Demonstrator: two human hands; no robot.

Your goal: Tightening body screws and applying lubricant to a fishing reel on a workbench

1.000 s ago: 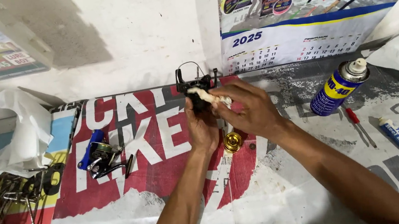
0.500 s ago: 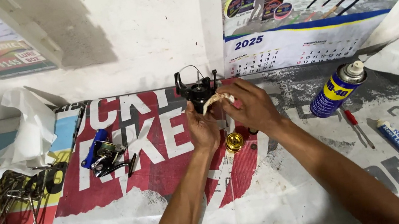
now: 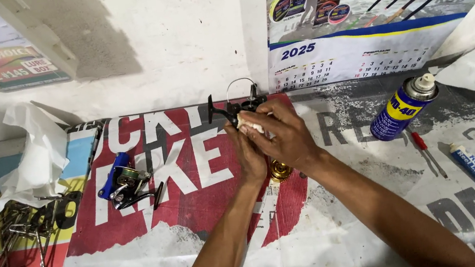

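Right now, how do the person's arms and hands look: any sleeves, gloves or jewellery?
Both forearms are bare, with no sleeves in view. The left hand and right hand wear no gloves, and no rings, watch or bracelet show. The upper arms lie outside the picture.

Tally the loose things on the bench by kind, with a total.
Fishing reels: 2, black one in both hands, blue one lying
Spray cans: 1
Tubes: 1
Gold spools: 1
Crumpled white papers: 1
Total: 6
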